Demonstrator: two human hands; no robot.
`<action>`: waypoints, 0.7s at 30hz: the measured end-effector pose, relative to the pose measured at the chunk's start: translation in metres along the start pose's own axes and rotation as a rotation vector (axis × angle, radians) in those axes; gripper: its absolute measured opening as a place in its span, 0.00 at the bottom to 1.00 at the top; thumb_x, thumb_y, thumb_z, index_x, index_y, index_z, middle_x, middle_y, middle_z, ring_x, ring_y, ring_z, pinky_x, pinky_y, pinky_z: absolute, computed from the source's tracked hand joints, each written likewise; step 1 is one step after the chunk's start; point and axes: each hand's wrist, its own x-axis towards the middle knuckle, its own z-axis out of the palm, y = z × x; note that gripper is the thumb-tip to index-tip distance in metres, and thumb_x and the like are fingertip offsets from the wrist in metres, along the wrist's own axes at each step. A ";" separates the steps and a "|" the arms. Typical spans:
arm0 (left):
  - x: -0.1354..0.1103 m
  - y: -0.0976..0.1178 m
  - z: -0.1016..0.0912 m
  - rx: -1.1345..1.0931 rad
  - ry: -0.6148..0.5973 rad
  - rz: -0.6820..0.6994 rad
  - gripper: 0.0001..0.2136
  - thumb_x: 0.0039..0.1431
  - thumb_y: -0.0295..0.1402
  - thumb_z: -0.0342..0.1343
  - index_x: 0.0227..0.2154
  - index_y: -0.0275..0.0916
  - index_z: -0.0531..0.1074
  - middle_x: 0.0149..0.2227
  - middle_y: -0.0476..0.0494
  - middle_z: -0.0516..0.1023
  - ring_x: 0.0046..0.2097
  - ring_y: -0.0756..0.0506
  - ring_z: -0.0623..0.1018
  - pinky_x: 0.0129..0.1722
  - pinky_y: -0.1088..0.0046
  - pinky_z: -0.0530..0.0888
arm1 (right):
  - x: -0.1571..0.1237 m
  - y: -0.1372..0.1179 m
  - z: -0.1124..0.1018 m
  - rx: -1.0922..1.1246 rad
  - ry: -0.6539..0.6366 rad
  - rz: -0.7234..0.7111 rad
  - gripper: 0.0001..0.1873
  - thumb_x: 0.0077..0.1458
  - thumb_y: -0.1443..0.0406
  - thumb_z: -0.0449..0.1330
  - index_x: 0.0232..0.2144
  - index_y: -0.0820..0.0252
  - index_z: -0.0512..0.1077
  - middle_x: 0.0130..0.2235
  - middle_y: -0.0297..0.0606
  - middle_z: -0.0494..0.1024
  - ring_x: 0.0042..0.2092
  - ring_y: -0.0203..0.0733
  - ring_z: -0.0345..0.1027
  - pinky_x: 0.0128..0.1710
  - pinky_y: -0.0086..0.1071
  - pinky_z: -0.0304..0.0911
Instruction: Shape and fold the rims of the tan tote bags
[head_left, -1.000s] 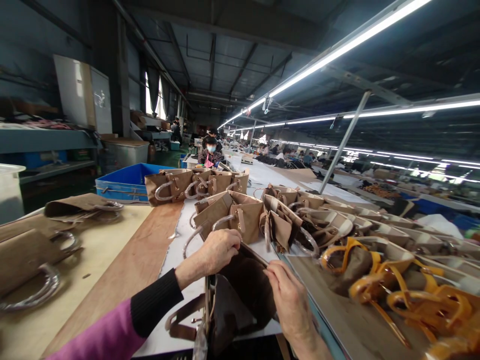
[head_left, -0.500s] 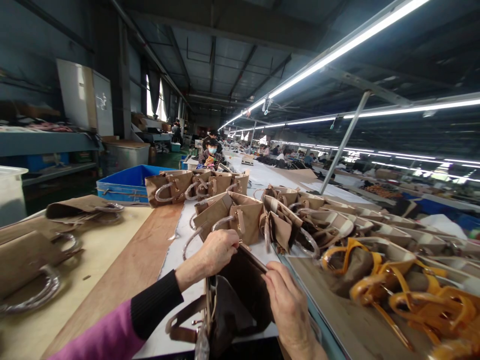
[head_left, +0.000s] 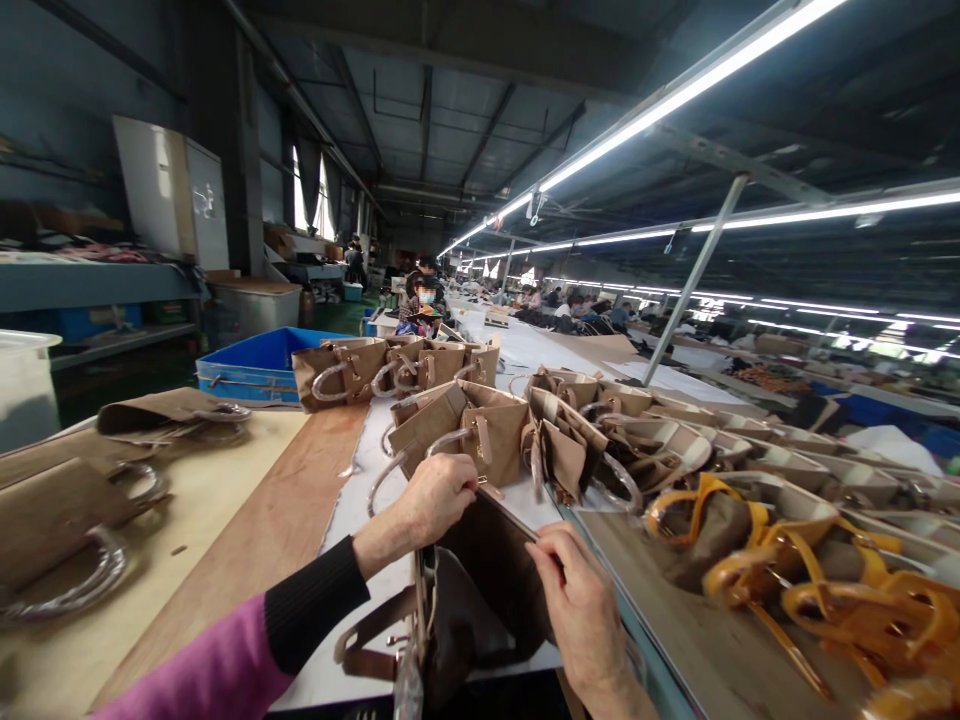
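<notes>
In front of me a brown handbag (head_left: 480, 575) stands with its dark inside facing up. My left hand (head_left: 439, 495) is closed at the far end of its rim, by a small metal piece. On the right-hand rim, my right hand (head_left: 581, 600) pinches the edge between thumb and fingers. A strap and a plastic-wrapped handle hang on the bag's left side. Just beyond my left hand stands another tan handbag (head_left: 495, 430) with a wrapped handle.
Several tan handbags fill the table's right side, with yellow-handled bags (head_left: 862, 590) nearer me. More bags (head_left: 60, 510) lie on the left board. A blue bin (head_left: 244, 365) stands behind. Farther off sits a person (head_left: 424, 300). A metal post (head_left: 694, 280) rises at right.
My right hand has shifted slightly, its fingers now more curled at the bag's rim. My left hand stays in nearly the same place.
</notes>
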 end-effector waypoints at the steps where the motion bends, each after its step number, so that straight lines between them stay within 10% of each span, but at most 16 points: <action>1: 0.000 0.001 0.000 0.009 0.002 -0.004 0.07 0.45 0.22 0.48 0.19 0.37 0.68 0.26 0.50 0.71 0.29 0.51 0.69 0.30 0.77 0.63 | 0.000 0.000 0.000 -0.001 0.003 -0.002 0.10 0.60 0.68 0.49 0.25 0.57 0.61 0.27 0.33 0.67 0.29 0.35 0.63 0.31 0.26 0.61; 21: 0.003 0.002 0.010 0.150 -0.004 -0.054 0.07 0.46 0.23 0.46 0.21 0.39 0.68 0.26 0.49 0.72 0.31 0.49 0.71 0.29 0.75 0.62 | 0.000 0.002 0.005 -0.029 0.035 0.111 0.12 0.59 0.63 0.50 0.23 0.56 0.59 0.23 0.30 0.65 0.24 0.34 0.59 0.26 0.26 0.57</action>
